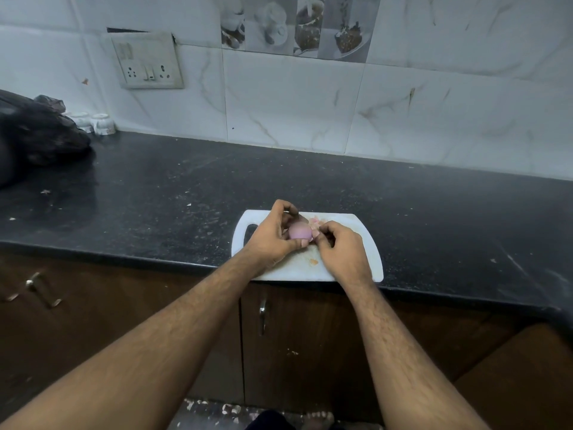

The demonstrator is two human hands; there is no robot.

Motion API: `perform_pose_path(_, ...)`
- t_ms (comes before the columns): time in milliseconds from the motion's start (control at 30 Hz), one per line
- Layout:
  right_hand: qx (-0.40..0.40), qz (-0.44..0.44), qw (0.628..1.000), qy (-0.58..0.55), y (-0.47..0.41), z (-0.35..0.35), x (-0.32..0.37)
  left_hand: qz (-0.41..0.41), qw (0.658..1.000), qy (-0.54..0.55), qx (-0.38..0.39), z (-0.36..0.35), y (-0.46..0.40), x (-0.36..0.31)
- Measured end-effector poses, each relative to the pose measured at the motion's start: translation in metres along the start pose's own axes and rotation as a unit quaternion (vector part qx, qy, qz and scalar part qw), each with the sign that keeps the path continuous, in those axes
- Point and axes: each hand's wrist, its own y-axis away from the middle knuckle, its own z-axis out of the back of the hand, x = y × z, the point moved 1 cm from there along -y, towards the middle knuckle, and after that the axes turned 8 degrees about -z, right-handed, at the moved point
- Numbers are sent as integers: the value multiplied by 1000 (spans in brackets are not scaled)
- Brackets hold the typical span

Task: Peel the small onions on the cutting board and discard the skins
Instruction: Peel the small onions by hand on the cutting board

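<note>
A small pale purple onion [299, 230] is held just above the white cutting board [366, 243], which lies at the front edge of the black counter. My left hand [273, 235] grips the onion from the left, fingers curled over its top and thumb under it. My right hand [339, 248] pinches at the onion's right end with its fingertips. Bits of pink skin [314, 224] lie on the board behind the hands, and a small orange-pink scrap [313, 261] lies between the wrists. Any other onions are hidden by my hands.
The black counter [186, 187] carries specks of skin. A black plastic bag [34, 135] sits at the far left, with two small white cups [99, 123] behind it by the tiled wall. Brown cabinet doors with metal handles [263, 315] are below the counter edge.
</note>
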Motion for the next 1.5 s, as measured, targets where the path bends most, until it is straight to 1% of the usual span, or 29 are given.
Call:
perform_pose_path(100,-10,18,998,59,2,-3,4,-5,998,-41,52,1,0,-3)
perform_pose_path(167,-19,38,996,83,3,-4,6,-12,995,-75,63,-2,2,-5)
perform_pose_path(233,-36,46,996,72,4,-3,6,-26,992,-116,46,-6,3,-6)
perform_pose_path(333,-44,42,997,56,4,-2,6,-30,988,-151,-5,-8,4,-11)
perform_pose_path(433,-28,39,997,63,3,-2,7,-19,989,-147,-17,-10,4,-13)
perform_pose_path(567,-46,21,995,82,7,-3,11,-4,991,-136,-23,-9,4,-14)
perform_pose_path(633,-61,-6,992,108,7,-3,14,7,994,-104,-21,-8,5,-13)
perform_pose_path(733,-47,-27,990,129,5,-2,16,16,998,-46,-26,-6,7,-12)
perform_pose_path(900,-84,-48,989,114,8,-2,17,8,1000,1,-13,-5,7,-10)
perform_pose_path(1100,-112,-76,984,116,6,-2,15,39,999,12,-33,0,5,-6)
perform_pose_path(1167,-99,-56,990,87,6,-1,13,33,999,4,-33,-1,4,-5)
perform_pose_path(1267,-73,3,995,61,7,2,12,12,999,-29,-24,-4,5,-7)
perform_pose_path(1367,-64,61,996,16,10,3,9,-11,997,-74,-8,-9,5,-10)
perform_pose_path(1433,-54,78,995,-15,11,4,8,-23,995,-100,4,-9,4,-11)
perform_pose_path(1500,-37,75,996,-26,10,3,7,-26,992,-123,13,-9,4,-10)
